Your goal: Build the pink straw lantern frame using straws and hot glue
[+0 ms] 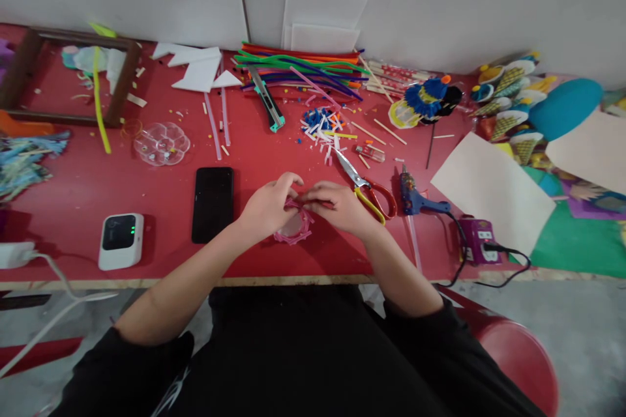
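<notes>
A small round craft piece (pixel 295 239), ringed with short pink strips around a pale middle, is low over the red table near its front edge. My left hand (pixel 264 210) is closed on the upper left of its rim, fingertips pinched. From the other side my right hand (pixel 338 204) pinches at the top of the rim, its fingertips meeting those of the left. Whatever small part lies between the right fingertips is hidden. Scissors (pixel 359 179) with red and yellow handles lie just beyond the right hand. A black phone (pixel 212 205) rests left of the left hand.
Blue-handled glue gun (pixel 413 199) and purple power socket (pixel 478 241), with a black cord, are at right. Cut straw bits (pixel 323 122), a utility knife (pixel 267 101) and pipe cleaners (pixel 303 68) lie behind. A white device (pixel 121 241) stands left; a red stool (pixel 518 365) is below right.
</notes>
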Demonstrator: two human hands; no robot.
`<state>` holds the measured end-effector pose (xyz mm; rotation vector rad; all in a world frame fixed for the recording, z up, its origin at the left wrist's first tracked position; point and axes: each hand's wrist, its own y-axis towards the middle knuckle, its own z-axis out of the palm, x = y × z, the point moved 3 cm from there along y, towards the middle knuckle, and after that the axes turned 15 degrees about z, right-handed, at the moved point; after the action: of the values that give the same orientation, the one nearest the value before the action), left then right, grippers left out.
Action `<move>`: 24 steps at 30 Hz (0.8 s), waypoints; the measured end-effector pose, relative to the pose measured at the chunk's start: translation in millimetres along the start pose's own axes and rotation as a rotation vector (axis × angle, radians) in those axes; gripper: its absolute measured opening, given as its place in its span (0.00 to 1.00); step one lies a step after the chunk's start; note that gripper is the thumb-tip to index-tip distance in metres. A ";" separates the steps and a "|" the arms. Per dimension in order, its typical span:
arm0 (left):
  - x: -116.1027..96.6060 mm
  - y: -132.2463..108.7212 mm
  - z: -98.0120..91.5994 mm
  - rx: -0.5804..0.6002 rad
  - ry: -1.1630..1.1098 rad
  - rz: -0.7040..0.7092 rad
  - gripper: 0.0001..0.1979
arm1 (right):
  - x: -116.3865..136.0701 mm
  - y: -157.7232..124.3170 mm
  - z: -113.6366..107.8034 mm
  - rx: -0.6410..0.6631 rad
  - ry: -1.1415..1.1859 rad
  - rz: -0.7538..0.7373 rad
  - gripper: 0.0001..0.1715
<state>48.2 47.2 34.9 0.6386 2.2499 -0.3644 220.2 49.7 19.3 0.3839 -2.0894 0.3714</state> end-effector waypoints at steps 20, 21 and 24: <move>0.9 -1.8 -0.3 -0.025 0.005 0.038 0.21 | 8.6 4.2 0.3 0.023 0.002 0.057 0.13; 1.1 -1.8 -0.2 -0.025 0.009 0.044 0.20 | 9.0 3.9 0.7 0.022 0.001 0.063 0.12; 1.4 -2.0 0.1 -0.023 0.019 0.063 0.19 | 10.3 3.3 1.1 0.022 0.005 0.070 0.12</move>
<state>46.4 46.0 33.9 0.7019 2.2432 -0.3017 212.8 50.9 27.1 0.3227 -2.0990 0.4368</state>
